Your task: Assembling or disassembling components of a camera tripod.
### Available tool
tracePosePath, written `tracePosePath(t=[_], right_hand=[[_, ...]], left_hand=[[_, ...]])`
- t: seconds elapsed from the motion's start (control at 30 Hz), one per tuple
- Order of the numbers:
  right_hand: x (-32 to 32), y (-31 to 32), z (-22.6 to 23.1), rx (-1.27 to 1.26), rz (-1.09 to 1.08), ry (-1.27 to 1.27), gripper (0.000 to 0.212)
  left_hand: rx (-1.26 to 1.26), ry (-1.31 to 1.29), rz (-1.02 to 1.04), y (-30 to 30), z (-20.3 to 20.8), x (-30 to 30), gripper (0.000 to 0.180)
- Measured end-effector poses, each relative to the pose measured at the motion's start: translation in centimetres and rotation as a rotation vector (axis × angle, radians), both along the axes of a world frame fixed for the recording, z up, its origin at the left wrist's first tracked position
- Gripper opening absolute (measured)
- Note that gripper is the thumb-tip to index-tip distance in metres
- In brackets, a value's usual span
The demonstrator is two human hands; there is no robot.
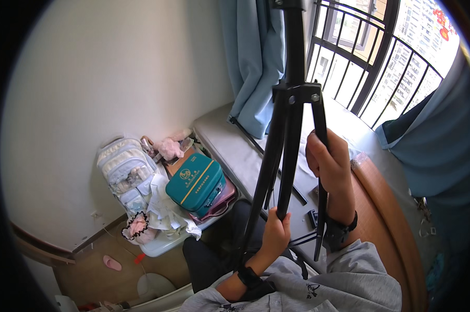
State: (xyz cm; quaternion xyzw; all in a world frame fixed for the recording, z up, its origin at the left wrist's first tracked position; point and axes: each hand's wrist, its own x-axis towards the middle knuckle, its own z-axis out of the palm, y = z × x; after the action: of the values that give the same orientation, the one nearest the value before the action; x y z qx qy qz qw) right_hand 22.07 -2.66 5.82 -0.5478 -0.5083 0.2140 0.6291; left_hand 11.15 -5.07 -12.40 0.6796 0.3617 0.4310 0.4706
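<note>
A black tripod (292, 99) stands upright in the middle of the view, its legs folded close together. My left hand (275, 233) grips one lower leg of the tripod near its foot. My right hand (330, 165) is closed around another leg further up on the right. Both wrists wear dark bands, and grey sleeves come in from the lower edge.
A grey window ledge (235, 145) runs behind the tripod, with blue curtains (255, 57) and black window bars (365, 57). On the left stand a white backpack (126, 171), a teal case (196, 181) and pink soft toys (170, 147). A curved wooden edge (388, 218) lies at the right.
</note>
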Motion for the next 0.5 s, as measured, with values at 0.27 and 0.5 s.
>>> tracePosePath(t=[0.27, 0.5], right_hand=[[0.11, 0.25, -0.24, 0.020, 0.033, 0.037, 0.021], [0.32, 0.49, -0.47, 0.071, 0.029, 0.039, 0.022]], left_hand=[[0.056, -0.012, -0.026, -0.04, -0.10, 0.08, 0.019], [0.006, -0.034, -0.067, -0.39, 0.00, 0.00, 0.017]])
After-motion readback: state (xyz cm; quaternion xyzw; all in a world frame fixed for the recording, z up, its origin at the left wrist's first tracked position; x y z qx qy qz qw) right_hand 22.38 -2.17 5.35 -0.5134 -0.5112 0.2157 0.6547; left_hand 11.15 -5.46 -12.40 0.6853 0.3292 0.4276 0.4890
